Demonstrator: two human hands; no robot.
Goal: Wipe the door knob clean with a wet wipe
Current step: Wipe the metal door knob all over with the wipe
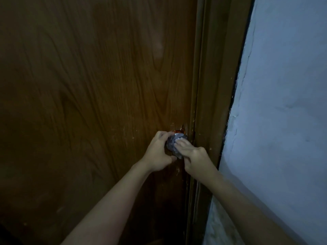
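A round metal door knob (pixel 179 135) sits near the right edge of a brown wooden door (pixel 99 89). A pale wet wipe (pixel 172 145) is wrapped over most of the knob, leaving only its top showing. My left hand (pixel 157 152) cups the knob and wipe from the left, thumb underneath. From the right, my right hand (pixel 195 157) lays its fingers flat on the wipe against the front of the knob. Both hands touch the wipe.
The brown door frame (pixel 212 85) runs vertically just right of the knob. A light blue-white plastered wall (pixel 283 112) fills the right side. The scene is dim.
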